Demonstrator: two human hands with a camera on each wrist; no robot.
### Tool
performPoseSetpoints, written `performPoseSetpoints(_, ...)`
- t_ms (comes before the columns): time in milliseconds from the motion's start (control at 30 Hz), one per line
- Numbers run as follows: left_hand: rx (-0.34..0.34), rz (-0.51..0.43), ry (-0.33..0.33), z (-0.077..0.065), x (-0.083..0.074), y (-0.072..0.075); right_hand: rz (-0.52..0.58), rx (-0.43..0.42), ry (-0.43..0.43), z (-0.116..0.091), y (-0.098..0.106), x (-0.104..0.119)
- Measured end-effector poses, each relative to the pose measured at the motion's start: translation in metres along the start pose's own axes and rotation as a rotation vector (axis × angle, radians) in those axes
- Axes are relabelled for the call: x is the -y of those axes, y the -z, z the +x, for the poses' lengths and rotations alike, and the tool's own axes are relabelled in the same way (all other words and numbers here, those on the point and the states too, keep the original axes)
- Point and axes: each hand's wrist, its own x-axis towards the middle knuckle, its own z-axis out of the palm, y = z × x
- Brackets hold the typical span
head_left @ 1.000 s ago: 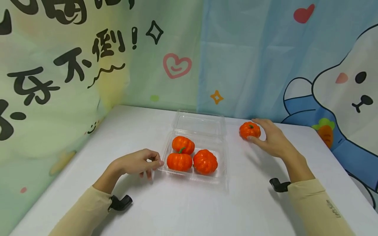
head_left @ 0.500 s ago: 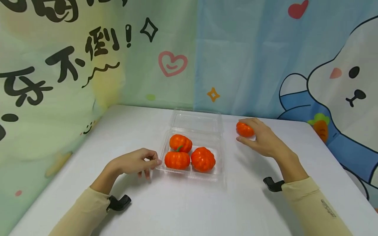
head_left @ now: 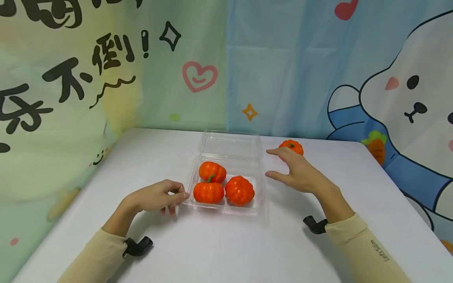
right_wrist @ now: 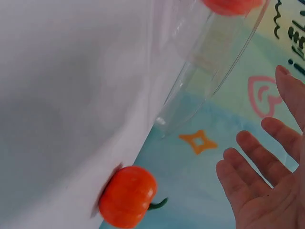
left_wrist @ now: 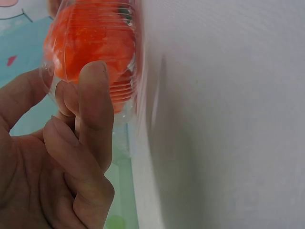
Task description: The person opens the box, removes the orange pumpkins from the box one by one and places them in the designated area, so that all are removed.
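Note:
A clear plastic clamshell box stands on the table with its lid folded back. In it lie three small orange pumpkins: a rear one, a front left one and a front right one. My left hand pinches the box's front left corner between thumb and fingers. To the right of the box, my right hand hovers with fingers spread and nothing in them. Behind it a loose pumpkin sits on the table, partly hidden in the head view; the right wrist view shows its green stem.
The white table ends at the back against a printed cloth backdrop. Dark wrist camera mounts stick out from both sleeves, close above the tabletop.
My right hand was around the loose pumpkin, then came away from it to the left, towards the box. That pumpkin stays on the table. My left hand keeps its grip on the box corner.

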Motion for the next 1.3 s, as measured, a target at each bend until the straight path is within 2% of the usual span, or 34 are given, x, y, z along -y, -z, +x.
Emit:
performPoseSetpoints(200, 0.006, 0.001, 0.003, 0.003, 0.001, 0.000, 0.008, 0.030, 0.037, 0.001, -0.008, 0.014)
performPoseSetpoints(533, -0.004, 0.002, -0.010, 0.004, -0.002, -0.002, 0.053, 0.075, 0.048, 0.006, -0.017, 0.023)
performPoseSetpoints(967, -0.008, 0.003, 0.003, 0.003, 0.001, -0.004, 0.100, 0.146, 0.162, 0.014, -0.031, 0.035)
performPoseSetpoints(1300, -0.032, -0.003, -0.008, 0.003, 0.002, -0.003, 0.120, 0.149, 0.219, 0.020, -0.040, 0.039)
